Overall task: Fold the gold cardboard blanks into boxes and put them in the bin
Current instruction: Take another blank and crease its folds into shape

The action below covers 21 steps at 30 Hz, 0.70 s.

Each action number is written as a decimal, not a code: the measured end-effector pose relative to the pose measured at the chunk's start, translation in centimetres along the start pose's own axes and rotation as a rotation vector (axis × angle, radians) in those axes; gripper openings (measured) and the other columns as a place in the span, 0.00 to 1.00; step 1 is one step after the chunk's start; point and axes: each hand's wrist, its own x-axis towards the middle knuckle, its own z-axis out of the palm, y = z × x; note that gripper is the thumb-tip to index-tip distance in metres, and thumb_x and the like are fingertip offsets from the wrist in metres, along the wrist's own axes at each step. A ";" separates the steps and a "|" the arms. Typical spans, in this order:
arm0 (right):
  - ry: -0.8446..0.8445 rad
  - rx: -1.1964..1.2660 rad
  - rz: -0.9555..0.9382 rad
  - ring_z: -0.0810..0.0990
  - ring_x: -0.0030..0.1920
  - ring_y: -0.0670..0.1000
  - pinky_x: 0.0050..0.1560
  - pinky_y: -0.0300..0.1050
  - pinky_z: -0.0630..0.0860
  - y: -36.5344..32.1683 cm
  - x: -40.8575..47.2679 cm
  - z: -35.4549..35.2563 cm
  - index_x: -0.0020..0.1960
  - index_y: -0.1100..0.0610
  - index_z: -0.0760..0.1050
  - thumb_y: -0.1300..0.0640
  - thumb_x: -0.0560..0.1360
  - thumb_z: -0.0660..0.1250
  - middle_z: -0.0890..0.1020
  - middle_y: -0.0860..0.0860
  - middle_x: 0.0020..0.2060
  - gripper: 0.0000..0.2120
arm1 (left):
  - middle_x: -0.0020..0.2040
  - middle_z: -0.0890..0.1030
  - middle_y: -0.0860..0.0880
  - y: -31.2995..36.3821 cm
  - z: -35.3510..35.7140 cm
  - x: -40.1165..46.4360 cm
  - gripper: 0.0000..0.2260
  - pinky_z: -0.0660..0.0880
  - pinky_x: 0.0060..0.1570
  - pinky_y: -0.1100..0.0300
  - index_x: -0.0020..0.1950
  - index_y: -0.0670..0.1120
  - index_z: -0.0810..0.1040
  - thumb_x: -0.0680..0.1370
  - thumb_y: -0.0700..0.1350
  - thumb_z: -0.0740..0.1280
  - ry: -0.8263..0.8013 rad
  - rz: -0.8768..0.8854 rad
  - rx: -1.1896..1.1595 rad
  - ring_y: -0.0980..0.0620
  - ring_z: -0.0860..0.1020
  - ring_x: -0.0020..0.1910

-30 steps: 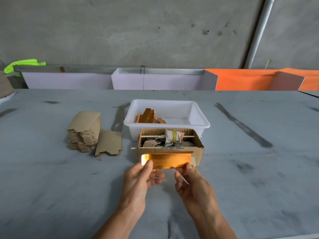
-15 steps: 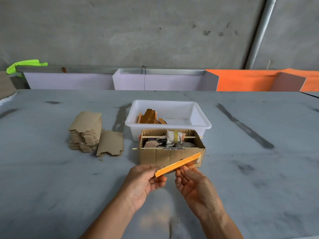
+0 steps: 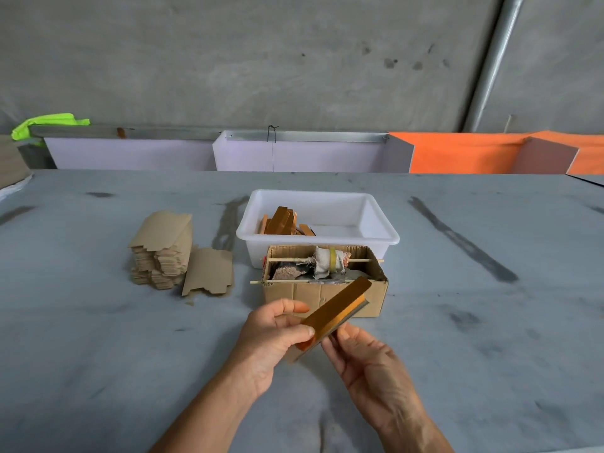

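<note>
- Gold blank (image 3: 336,313) is up in the air between both hands, in front of the brown carton (image 3: 323,297), tilted w/ its far end higher and to the right.
- Left hand (image 3: 274,338) pinches the near end, thumb on the gold face, fingers curled behind. Right hand (image 3: 366,358) touches the lower edge from beneath w/ fingers fairly straight, more support than clamp; can't tell how much it presses.
- Handling, my guess: thin card, very light, stiff along its length but bends at the creases. Glossy gold face prob. slick, so a pinch near an end plus a finger under the edge seems the right hold. Squeezing mid-panel may dent or crease it.
- White bin (image 3: 318,238) sits just behind the carton, a few gold pieces (image 3: 281,222) already in its left part. Bin is near, an easy drop once folded.
- Stack of flat blanks (image 3: 161,251) lies to the left on the table (image 3: 98,354), plain brown side up, one loose blank (image 3: 209,276) leaning beside it.
- Brands/writing: none readable anywhere; no print seen on blank, bin or carton.
</note>
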 end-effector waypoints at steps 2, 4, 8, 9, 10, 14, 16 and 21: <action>0.003 -0.005 -0.010 0.85 0.39 0.55 0.37 0.43 0.82 0.0 0.0 0.1 0.37 0.69 0.82 0.71 0.65 0.65 0.84 0.62 0.38 0.07 | 0.35 0.83 0.43 0.2 -0.1 -0.1 0.11 0.76 0.37 0.62 0.49 0.39 0.79 0.70 0.28 0.70 -0.028 0.008 0.017 0.49 0.79 0.34; -0.005 -0.031 -0.015 0.85 0.40 0.55 0.37 0.42 0.82 -0.1 -0.1 0.2 0.39 0.69 0.82 0.71 0.65 0.65 0.84 0.63 0.40 0.08 | 0.34 0.83 0.44 0.4 -0.1 -0.2 0.09 0.76 0.33 0.65 0.48 0.37 0.80 0.70 0.30 0.71 -0.065 0.003 0.008 0.52 0.81 0.33; -0.035 -0.090 -0.023 0.85 0.41 0.56 0.37 0.41 0.81 0.0 -0.1 0.4 0.39 0.68 0.83 0.69 0.66 0.65 0.84 0.63 0.41 0.08 | 0.34 0.83 0.45 0.4 -0.1 -0.2 0.07 0.75 0.31 0.66 0.45 0.38 0.80 0.69 0.30 0.72 -0.081 0.001 0.025 0.54 0.81 0.32; -0.038 -0.112 -0.028 0.85 0.41 0.55 0.38 0.41 0.81 0.1 -0.1 0.4 0.39 0.67 0.83 0.69 0.66 0.66 0.84 0.63 0.41 0.08 | 0.34 0.83 0.45 0.4 -0.2 -0.1 0.08 0.75 0.31 0.65 0.45 0.38 0.80 0.69 0.30 0.72 -0.081 0.004 0.041 0.53 0.81 0.32; -0.038 -0.133 -0.029 0.85 0.40 0.55 0.38 0.41 0.82 0.1 -0.1 0.4 0.39 0.67 0.83 0.68 0.65 0.66 0.84 0.63 0.41 0.08 | 0.35 0.83 0.45 0.4 -0.2 -0.1 0.08 0.76 0.31 0.65 0.46 0.38 0.80 0.69 0.30 0.72 -0.080 0.005 0.060 0.53 0.81 0.32; -0.010 -0.201 -0.015 0.85 0.38 0.56 0.36 0.41 0.82 0.5 0.0 0.2 0.39 0.68 0.83 0.67 0.66 0.67 0.84 0.65 0.41 0.07 | 0.34 0.83 0.45 0.3 -0.2 -0.3 0.07 0.76 0.31 0.64 0.45 0.37 0.80 0.69 0.30 0.72 -0.072 0.011 0.133 0.53 0.80 0.31; 0.022 -0.274 -0.027 0.84 0.35 0.55 0.34 0.41 0.81 0.6 -0.1 0.3 0.38 0.68 0.82 0.65 0.65 0.68 0.83 0.64 0.38 0.07 | 0.34 0.82 0.44 0.1 -0.2 -0.3 0.06 0.77 0.34 0.61 0.44 0.37 0.79 0.69 0.30 0.71 -0.063 0.020 0.175 0.52 0.80 0.32; 0.181 -0.468 -0.126 0.79 0.30 0.52 0.31 0.43 0.77 1.1 0.0 0.7 0.32 0.62 0.79 0.65 0.74 0.67 0.81 0.58 0.29 0.11 | 0.36 0.82 0.45 -0.1 0.3 -0.5 0.05 0.76 0.34 0.63 0.42 0.41 0.79 0.71 0.32 0.70 -0.065 0.035 0.190 0.54 0.79 0.33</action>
